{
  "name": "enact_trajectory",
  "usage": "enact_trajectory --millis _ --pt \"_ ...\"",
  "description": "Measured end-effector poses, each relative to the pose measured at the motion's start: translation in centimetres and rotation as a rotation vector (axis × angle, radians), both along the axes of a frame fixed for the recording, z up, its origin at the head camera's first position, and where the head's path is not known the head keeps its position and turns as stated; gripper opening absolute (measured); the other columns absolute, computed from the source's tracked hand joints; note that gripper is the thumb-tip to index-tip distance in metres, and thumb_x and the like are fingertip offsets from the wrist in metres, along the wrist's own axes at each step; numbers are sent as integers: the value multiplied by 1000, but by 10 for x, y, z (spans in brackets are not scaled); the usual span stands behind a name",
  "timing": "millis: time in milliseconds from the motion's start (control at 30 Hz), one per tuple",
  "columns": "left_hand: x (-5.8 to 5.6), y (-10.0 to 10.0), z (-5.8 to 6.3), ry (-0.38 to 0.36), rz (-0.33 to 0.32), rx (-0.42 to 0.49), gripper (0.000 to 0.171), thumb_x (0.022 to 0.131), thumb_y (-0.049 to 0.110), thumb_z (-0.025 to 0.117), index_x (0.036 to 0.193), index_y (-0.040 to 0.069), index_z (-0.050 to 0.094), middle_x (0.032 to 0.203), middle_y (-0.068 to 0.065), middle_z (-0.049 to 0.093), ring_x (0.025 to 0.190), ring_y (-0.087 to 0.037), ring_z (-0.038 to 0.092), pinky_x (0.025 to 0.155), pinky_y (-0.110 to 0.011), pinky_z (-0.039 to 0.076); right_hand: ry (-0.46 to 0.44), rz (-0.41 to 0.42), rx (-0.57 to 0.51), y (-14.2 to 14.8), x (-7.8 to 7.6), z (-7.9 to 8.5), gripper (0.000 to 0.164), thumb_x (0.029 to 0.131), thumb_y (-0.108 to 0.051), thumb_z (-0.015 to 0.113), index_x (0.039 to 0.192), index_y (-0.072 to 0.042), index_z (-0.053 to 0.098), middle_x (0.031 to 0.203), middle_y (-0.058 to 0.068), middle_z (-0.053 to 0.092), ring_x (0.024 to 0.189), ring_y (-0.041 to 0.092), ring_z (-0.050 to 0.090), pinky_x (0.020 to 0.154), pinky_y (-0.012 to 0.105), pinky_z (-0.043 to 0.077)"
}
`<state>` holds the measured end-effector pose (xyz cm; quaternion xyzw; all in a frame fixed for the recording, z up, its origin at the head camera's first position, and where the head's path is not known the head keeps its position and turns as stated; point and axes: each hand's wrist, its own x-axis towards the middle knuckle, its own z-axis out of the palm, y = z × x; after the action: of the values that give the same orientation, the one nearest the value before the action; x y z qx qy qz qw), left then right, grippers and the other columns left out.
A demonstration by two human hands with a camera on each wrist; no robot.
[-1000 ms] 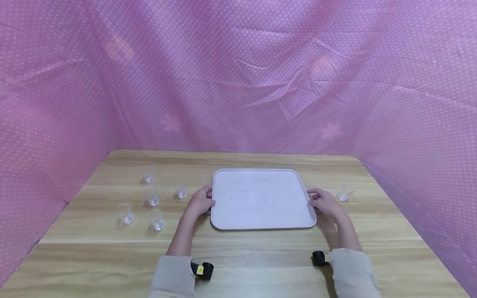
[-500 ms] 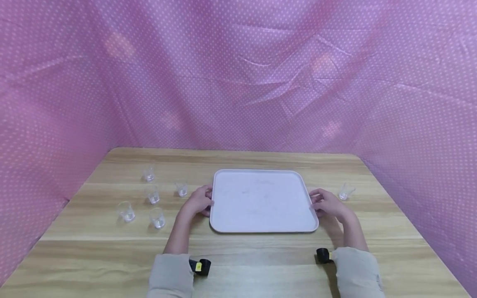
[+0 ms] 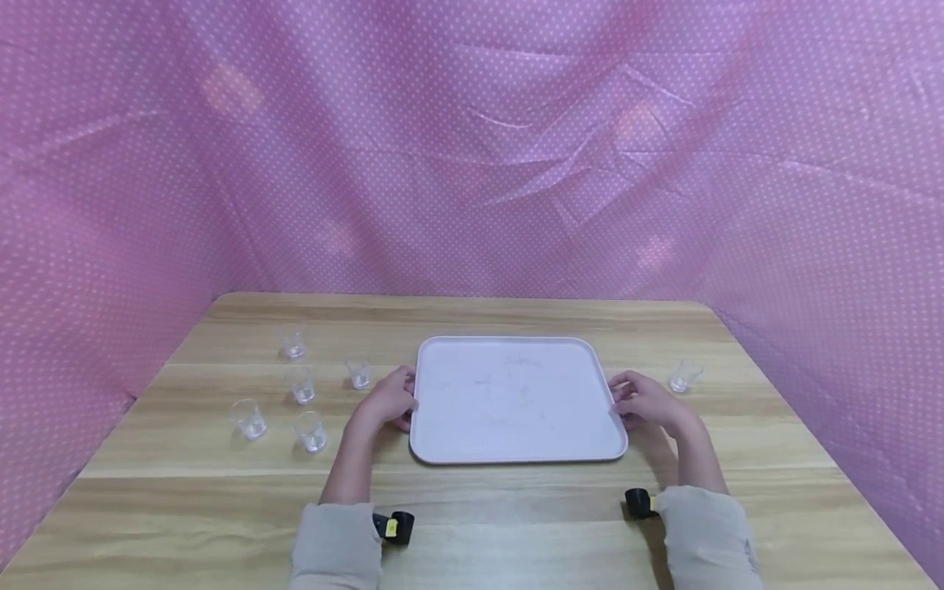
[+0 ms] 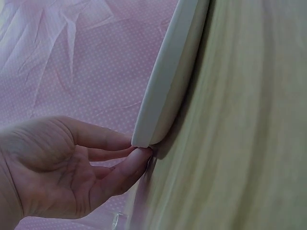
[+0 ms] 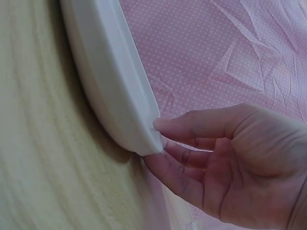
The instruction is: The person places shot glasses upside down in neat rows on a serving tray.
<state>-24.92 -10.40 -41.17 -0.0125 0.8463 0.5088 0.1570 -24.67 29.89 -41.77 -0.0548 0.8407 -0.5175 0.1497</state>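
A white rectangular tray with rounded corners lies level in the middle of the table in the head view, its upper face bare. My left hand grips its left edge; in the left wrist view the thumb meets the rim and a finger is tucked beneath. On the opposite edge my right hand pinches the tray the same way. There, the right wrist view shows the thumb on top of the rim and fingers curled under it. The tray's underside sits close over the wood, with a dark shadow along it.
Several small clear glasses stand left of the tray, among them a near one and one beside my left hand. A single glass stands right of my right hand. Pink dotted cloth surrounds the wooden table on three sides.
The tray has shifted slightly toward me and then a little left, both hands moving with it and keeping their hold. The glasses stay in place.
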Motion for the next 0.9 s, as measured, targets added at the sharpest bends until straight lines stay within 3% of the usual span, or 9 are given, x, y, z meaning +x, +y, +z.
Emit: enact_trajectory --millis 200,267,367,433,567,667,800,900 --pt "1 -2 2 -7 -11 18 62 76 -17 49 134 -8 30 103 -23 49 65 -25 56 51 -31 52 10 8 5 1 -1 2 42 81 9 55 119 15 38 98 22 50 76 22 58 69 38 53" --pt "0 -2 2 -11 -11 27 61 77 -17 50 134 -8 30 105 -23 48 65 -24 56 51 -31 52 62 8 7 6 0 5 43 81 8 55 120 16 39 100 25 52 80 24 59 71 38 53" --pt "0 -2 2 -12 -13 36 60 78 -16 49 134 -8 30 105 -24 48 66 -24 56 51 -30 52 213 -35 -1 17 2 13 42 84 5 55 122 15 41 103 28 54 86 24 59 74 35 51" --pt "0 -1 2 -10 -11 38 59 79 -15 49 134 -7 30 105 -24 49 67 -24 56 51 -30 52 329 -129 -6 27 5 20 40 87 0 56 123 12 44 105 24 56 88 20 59 75 31 51" --pt "1 0 1 -4 -6 39 59 79 -16 49 134 -7 31 104 -24 51 67 -24 56 51 -31 52 486 -425 -66 46 13 26 37 89 -13 61 123 -2 52 107 4 56 95 9 53 76 17 44" --pt "1 0 0 2 -8 39 58 79 -16 49 133 -7 32 104 -24 51 67 -23 56 52 -31 52 488 -570 -123 61 20 23 46 87 -16 63 130 -10 46 119 -1 48 111 13 43 83 14 39" --pt "3 -1 0 13 -9 32 57 79 -16 48 133 -9 32 105 -25 51 66 -23 56 52 -31 52 394 -591 -162 77 27 10 64 88 -18 63 141 -10 29 139 8 33 128 23 26 93 17 34" --pt "3 -2 -1 16 -12 47 57 78 -16 47 133 -10 32 105 -25 51 65 -23 56 53 -32 52 353 -583 -203 84 26 -3 68 88 -18 63 143 -8 24 142 13 29 130 27 24 89 14 37"
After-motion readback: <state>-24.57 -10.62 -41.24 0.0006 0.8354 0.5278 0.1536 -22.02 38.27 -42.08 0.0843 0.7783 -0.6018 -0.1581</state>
